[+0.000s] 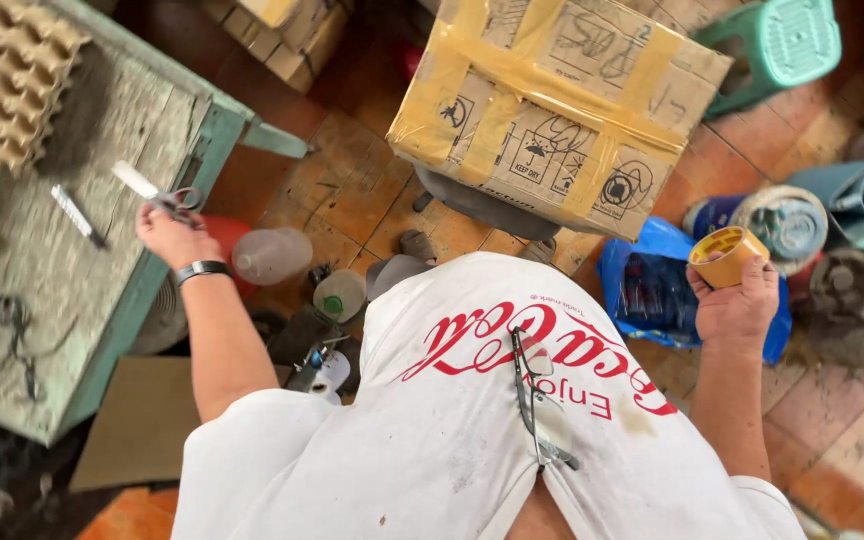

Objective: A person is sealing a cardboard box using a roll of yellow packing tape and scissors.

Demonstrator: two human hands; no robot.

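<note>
A pair of scissors [167, 198] is gripped by the left hand [174, 237] over the right edge of the green table [102, 300], its long axis running up and to the left. A roll of packing tape [726, 256] is held in the right hand [737, 305] — well apart, beyond the taped cardboard box [552, 110], which lies ahead between both hands.

The scissors [162, 196] have a pale blade section and grey metal finger loops; they are held above the edge of the worn green table, blades pointing up and to the left. The roll of tan packing tape [727, 255] is held upright and tilted, its yellow inner core facing up.
</note>
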